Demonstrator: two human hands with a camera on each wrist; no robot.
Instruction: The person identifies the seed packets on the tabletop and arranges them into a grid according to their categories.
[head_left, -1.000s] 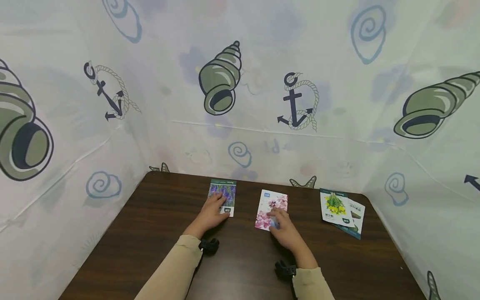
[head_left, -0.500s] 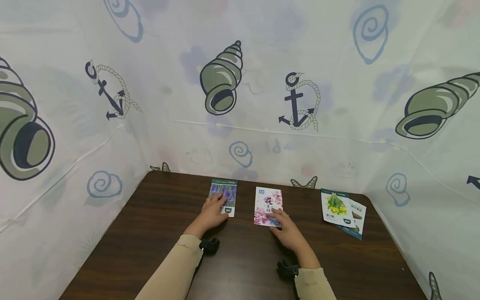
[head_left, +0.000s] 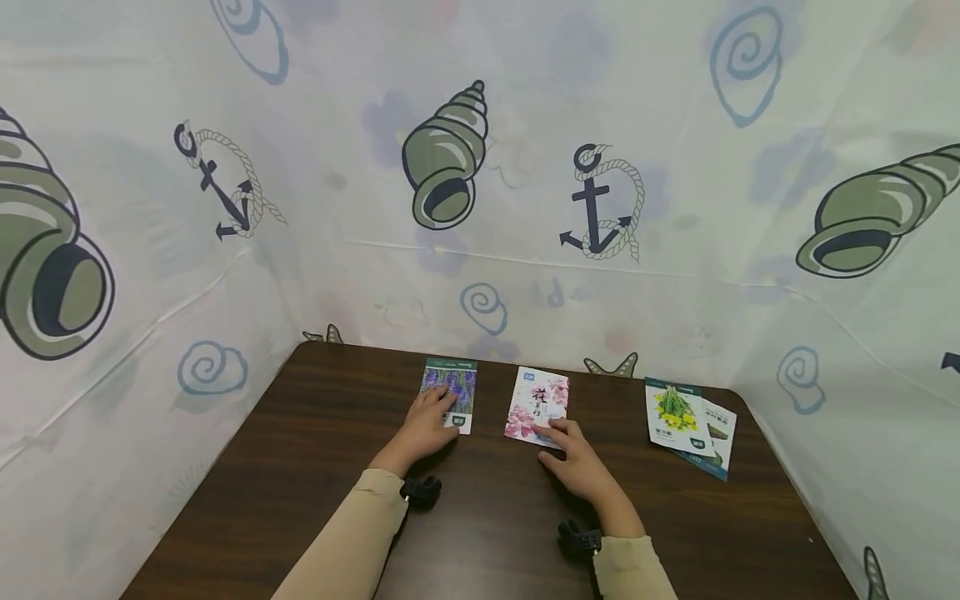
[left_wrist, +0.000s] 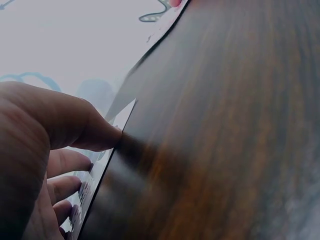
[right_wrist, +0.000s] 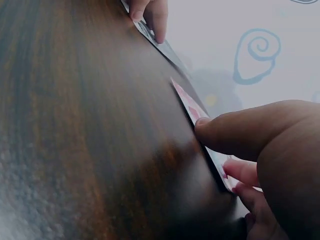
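Note:
In the head view my left hand (head_left: 423, 425) rests on a seed packet (head_left: 462, 393) with purple lavender-like flowers, its fingers laid across the lower left part. The left wrist view shows that thumb at the edge of the white packet (left_wrist: 123, 116), the other fingers on its face. To the right lies a white seed packet (head_left: 542, 390) with pink blossoms and dark characters. My right hand (head_left: 583, 467) touches its near right corner with extended fingertips. Up close in the right wrist view, the thumb (right_wrist: 225, 131) lies at the edge of the pink packet (right_wrist: 186, 97).
On the dark wooden table (head_left: 300, 467), toward the right edge, a packet with yellow flowers (head_left: 677, 418) overlaps another white and green packet (head_left: 718, 442). A pale cloth backdrop (head_left: 525, 308) printed with shells and anchors surrounds the table's back and sides. Each wrist wears a black camera band.
The pink blossom packet has slid toward the back of the table and a little left, its angle shifting slightly. My right fingertips now lie nearer its front corner. My left hand stays in place.

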